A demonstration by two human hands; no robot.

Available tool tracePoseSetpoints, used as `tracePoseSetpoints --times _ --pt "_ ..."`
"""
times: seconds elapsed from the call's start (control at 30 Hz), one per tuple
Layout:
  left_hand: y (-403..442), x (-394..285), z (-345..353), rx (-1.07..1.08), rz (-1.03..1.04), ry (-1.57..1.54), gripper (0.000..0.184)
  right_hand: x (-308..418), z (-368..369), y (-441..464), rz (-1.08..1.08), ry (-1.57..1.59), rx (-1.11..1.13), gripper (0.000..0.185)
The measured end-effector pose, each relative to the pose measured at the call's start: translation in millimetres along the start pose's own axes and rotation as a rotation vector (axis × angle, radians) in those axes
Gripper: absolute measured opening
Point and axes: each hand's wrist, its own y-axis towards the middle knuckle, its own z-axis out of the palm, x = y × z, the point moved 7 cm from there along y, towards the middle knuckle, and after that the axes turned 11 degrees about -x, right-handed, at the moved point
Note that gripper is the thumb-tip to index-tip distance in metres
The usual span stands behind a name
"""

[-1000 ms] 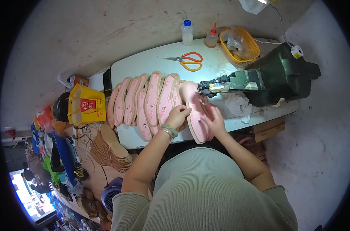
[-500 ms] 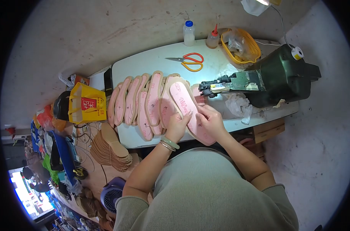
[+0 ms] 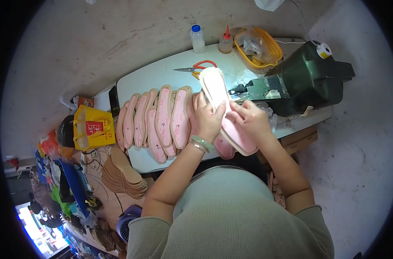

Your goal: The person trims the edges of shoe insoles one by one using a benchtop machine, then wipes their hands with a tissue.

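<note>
A pink insole (image 3: 238, 137) with a tan border is held up over the table edge, its far end bright under the lamp. My left hand (image 3: 208, 120), with a green bangle at the wrist, grips its left side with the thumb on top. On the opposite side, my right hand (image 3: 253, 121) has its fingers closed at the insole's middle. Rows of overlapping pink insoles (image 3: 163, 123) with red print lie to the left. Another pink insole (image 3: 223, 147) shows partly beneath the held one. The green sewing machine (image 3: 306, 82) stands just beyond my right hand.
Scissors (image 3: 185, 69), a blue-capped bottle (image 3: 197, 41), a red-tipped bottle (image 3: 225, 43) and a yellow basket (image 3: 276, 52) occupy the table's far side. To the left are a yellow bag (image 3: 92, 126), a stack of tan insoles (image 3: 118, 172) and a fan (image 3: 126, 222).
Both hands have lifted the insole and moved it right, away from the pile. Its far end now covers part of the scissors' handles. The camera view has shifted slightly.
</note>
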Motion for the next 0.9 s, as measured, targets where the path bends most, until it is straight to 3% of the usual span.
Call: tracePoseSetpoints --times 0.07,0.13,0.2,0.3,0.33,0.4,0.47,0.5,0.6,0.63,0.73,0.77,0.87,0.9 --pt "7.4 -10.0 16.2 -0.040 0.103 0.088 0.031 -22.9 -5.8 2.5 0.043 0.057 -0.024 0.026" --pt "19.7 -3.1 25.9 -0.008 0.035 0.035 0.031 -44.8 -10.7 -4.5 0.259 0.260 -0.047 0.026" --pt "29.6 11.7 29.4 0.077 -0.054 -0.046 0.031 -81.5 11.1 -44.7 0.891 0.681 0.087 0.024" --pt "39.2 21.2 30.4 0.079 -0.147 -0.137 0.029 -90.7 46.1 -99.6 1.011 1.060 0.275 0.026" --pt "41.2 24.9 32.1 0.085 -0.191 -0.155 0.029 -76.7 49.5 -105.3 0.961 1.022 0.409 0.028" --pt "46.1 27.2 30.8 0.058 -0.204 -0.219 0.029 -44.2 56.9 -106.6 1.086 1.288 0.491 0.028" --pt "50.6 29.5 28.3 0.079 -0.265 -0.207 0.030 -34.9 63.3 -100.4 1.078 1.341 0.438 0.029" --pt "50.8 28.0 27.8 0.165 -0.394 -0.267 0.033 -33.0 65.1 -97.0 1.074 1.366 0.410 0.030" --pt "64.9 33.7 17.5 -0.045 -0.074 0.038 0.044 -37.8 68.1 -88.3 1.044 1.291 0.340 0.028" --pt "68.4 32.9 11.8 -0.130 0.028 0.267 0.063 -39.6 69.1 -86.5 1.057 1.286 0.321 0.027" --pt "94.0 -5.1 13.1 0.111 0.302 0.289 0.077 -43.9 71.7 -74.7 1.088 1.273 0.259 0.024" --pt "98.9 -17.5 21.6 0.309 0.426 0.279 0.077 -42.8 71.6 -67.7 1.097 1.272 0.234 0.023" --pt "95.0 -18.3 46.0 0.856 0.446 0.213 0.060 -46.1 76.6 -57.3 1.132 1.306 0.231 0.020" --pt "97.4 -16.6 49.2 0.921 0.420 0.211 0.045 -45.6 77.5 -54.6 1.148 1.331 0.234 0.020"
